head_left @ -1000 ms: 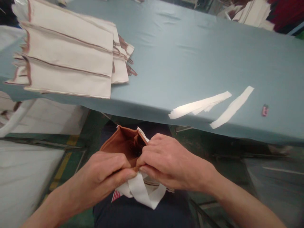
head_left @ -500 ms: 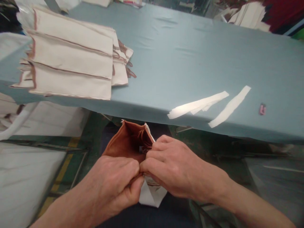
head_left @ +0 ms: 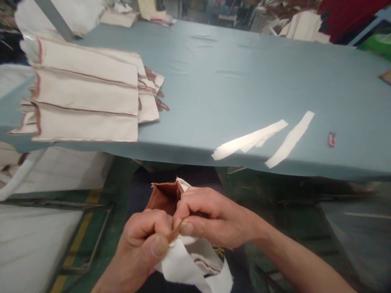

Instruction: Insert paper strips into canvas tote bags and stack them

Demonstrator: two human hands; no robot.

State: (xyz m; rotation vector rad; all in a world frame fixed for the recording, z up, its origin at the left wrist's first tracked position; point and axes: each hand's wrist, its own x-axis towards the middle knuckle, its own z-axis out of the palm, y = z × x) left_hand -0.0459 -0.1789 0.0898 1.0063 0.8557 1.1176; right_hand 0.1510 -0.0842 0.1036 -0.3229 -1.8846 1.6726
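Compared with half a second ago, the brown mouth of the pouch [head_left: 163, 197] shows smaller and more folded, and more of its white cloth hangs below the hands. The left hand [head_left: 143, 244] and right hand [head_left: 210, 219] each pinch the pouch's brown rim between thumb and fingers, knuckles touching, over the person's lap below the table edge. The pouch is rust-brown inside and white outside, with a thin dark stripe. Beyond, the blue-grey table [head_left: 232, 81] carries two lots of white strips [head_left: 249, 140], a small pink item [head_left: 332, 139] and, on the left, a stack of cream bags [head_left: 82, 93] with brown edging. Blurred fabric piles lie behind.
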